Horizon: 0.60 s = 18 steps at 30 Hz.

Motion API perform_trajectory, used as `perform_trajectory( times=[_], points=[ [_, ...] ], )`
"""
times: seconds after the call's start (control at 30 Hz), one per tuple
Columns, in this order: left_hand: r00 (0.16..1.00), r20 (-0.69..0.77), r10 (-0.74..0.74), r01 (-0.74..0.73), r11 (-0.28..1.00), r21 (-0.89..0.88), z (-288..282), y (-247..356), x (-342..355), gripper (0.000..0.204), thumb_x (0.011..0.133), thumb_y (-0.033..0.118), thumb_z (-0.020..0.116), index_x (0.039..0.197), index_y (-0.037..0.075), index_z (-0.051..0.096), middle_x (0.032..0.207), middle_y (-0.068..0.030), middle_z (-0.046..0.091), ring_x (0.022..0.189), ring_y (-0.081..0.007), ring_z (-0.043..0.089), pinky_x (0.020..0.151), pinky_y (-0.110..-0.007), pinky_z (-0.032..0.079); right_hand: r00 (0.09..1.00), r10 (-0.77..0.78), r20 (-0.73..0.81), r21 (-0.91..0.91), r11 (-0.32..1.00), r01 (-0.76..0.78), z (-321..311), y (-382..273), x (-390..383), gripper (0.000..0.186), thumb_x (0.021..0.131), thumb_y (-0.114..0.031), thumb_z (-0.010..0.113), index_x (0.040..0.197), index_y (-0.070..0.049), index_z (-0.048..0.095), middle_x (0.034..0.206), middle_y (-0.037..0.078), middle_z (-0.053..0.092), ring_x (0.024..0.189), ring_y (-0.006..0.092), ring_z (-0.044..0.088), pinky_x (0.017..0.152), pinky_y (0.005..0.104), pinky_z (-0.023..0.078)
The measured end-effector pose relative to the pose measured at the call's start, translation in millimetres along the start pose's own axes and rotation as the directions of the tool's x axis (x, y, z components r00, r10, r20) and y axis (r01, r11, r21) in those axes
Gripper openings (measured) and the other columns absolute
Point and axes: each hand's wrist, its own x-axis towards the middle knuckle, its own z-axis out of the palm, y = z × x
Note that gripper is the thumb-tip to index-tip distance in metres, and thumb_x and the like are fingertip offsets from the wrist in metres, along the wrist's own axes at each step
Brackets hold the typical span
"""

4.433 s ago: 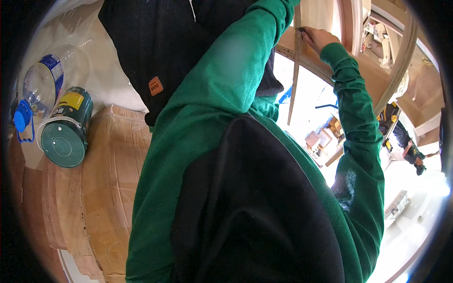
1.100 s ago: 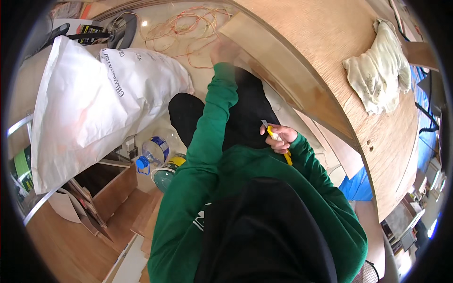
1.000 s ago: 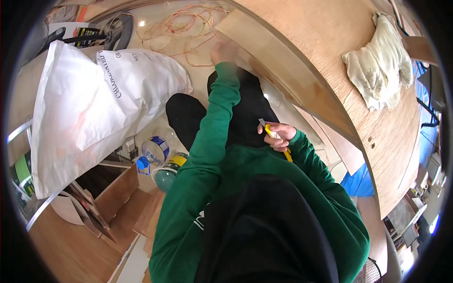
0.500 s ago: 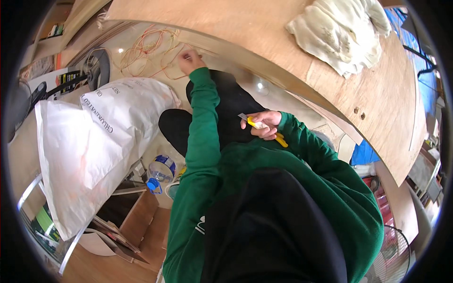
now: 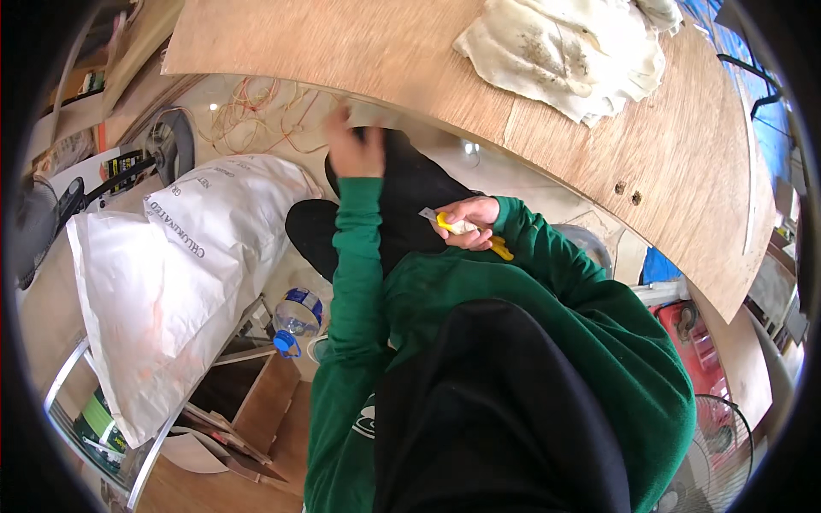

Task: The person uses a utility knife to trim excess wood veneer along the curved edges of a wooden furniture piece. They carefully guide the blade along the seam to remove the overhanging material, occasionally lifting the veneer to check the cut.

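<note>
My right hand (image 5: 472, 224) is wrapped round a yellow utility knife (image 5: 500, 249) close to my lap. Its metal blade sticks out to the left past the thumb. Something whitish shows between the fingers, too covered to name. Over my dark-trousered legs, my left hand (image 5: 357, 156) is raised near the edge of a wooden board (image 5: 547, 141). Motion blurs its fingers, so whether it holds anything cannot be made out. Beyond it, loose red and yellow wires (image 5: 248, 111) lie tangled on the floor.
A large white printed sack (image 5: 184, 248) leans at the left, with a plastic bottle with a blue cap (image 5: 297, 318) beside it. A stained white cloth (image 5: 564, 60) lies on the board. A fan (image 5: 718, 445) stands lower right; a wooden box (image 5: 265, 398) sits lower left.
My left hand has drawn back from the wires toward me and its fingers have spread into a blur. The right hand keeps the knife. The whole view has shifted slightly.
</note>
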Motion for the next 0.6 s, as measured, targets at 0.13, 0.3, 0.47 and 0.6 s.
perform_trajectory(
  times=[0.13,0.3,0.47,0.6],
  points=[
    [0.772,0.383,0.507,-0.597,0.786,0.164,31.0,62.1,12.3,0.05,0.068,0.048,0.075,0.096,0.006,0.067,0.098,-0.0141,0.062,0.096,-0.0334,0.056,0.082,-0.042,0.044,0.998,0.048,0.038,-0.084,0.995,-0.045,14.3,-3.9,-1.9,0.028,0.092,-0.031,0.046,0.099,-0.004,0.048,0.053,0.003,0.043,0.034,0.0079,0.038,0.03,0.0236,0.036],
    [0.662,0.447,0.602,-0.708,0.698,0.11,49.4,59.8,11.2,0.045,0.072,0.054,0.068,0.089,0.012,0.07,0.084,-0.0062,0.065,0.082,-0.0293,0.061,0.068,-0.041,0.047,0.995,0.088,-0.048,-0.199,0.975,-0.096,25.7,1.8,-6.8,0.032,0.093,-0.035,0.046,0.096,-0.003,0.049,0.051,0.003,0.041,0.035,0.0088,0.038,0.03,0.0251,0.036],
    [0.618,0.447,0.647,-0.742,0.667,0.06,40.6,64.0,16.3,0.035,0.078,0.045,0.066,0.092,0.013,0.067,0.08,-0.0075,0.064,0.077,-0.0301,0.061,0.061,-0.04,0.047,0.998,0.031,-0.045,-0.193,0.98,-0.04,21.9,0.3,-9.5,0.032,0.094,-0.035,0.044,0.094,-0.003,0.049,0.051,0.002,0.04,0.034,0.0088,0.037,0.03,0.0255,0.036],
    [0.666,0.371,0.648,-0.713,0.698,0.062,29.6,56.0,9.0,0.037,0.076,0.04,0.07,0.1,0.012,0.062,0.091,-0.0112,0.06,0.085,-0.0305,0.058,0.065,-0.041,0.047,0.987,0.028,-0.16,-0.3,0.951,-0.076,50.4,-15.2,-7.4,0.032,0.095,-0.034,0.042,0.098,-0.003,0.049,0.053,0.001,0.041,0.037,0.008,0.038,0.031,0.0239,0.032]
  ],
)
